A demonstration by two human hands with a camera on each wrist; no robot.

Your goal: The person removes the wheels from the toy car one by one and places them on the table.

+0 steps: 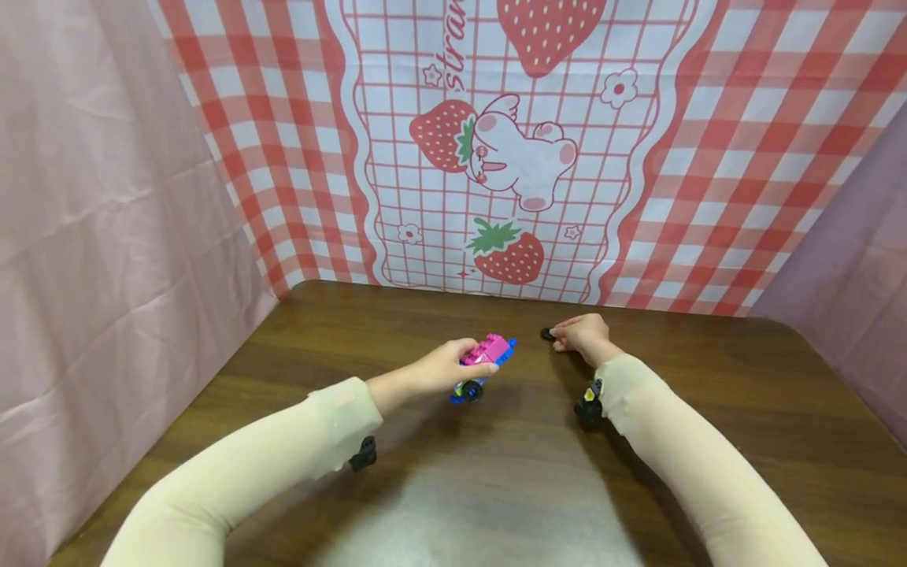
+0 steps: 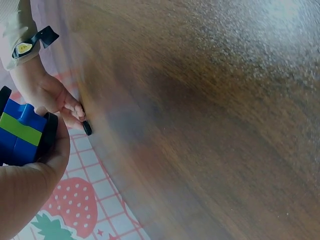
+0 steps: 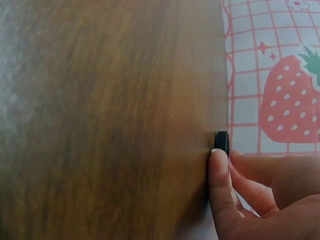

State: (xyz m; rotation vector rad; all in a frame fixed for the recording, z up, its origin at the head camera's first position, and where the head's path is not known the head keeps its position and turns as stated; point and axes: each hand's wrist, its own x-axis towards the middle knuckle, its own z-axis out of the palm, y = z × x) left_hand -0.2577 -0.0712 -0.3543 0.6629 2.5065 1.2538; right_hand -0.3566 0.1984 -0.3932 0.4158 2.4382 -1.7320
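Toy car (image 1: pixel 490 351), clasped by left hand (image 1: pixel 446 366) above worktop (image 1: pixel 496 496) | right hand (image 1: pixel 583 336), apart, pinches black disc (image 3: pixel 223 142), possibly a wheel | risk: narrow fingertip hold could let disc slip, roll

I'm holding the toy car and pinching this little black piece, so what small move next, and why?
Probably lift the black piece with your right hand toward the toy car. That hand pinches it, while your left hand holds the toy above the table, and a dark wheel on the toy looks similar, though I can't tell whether one is missing.
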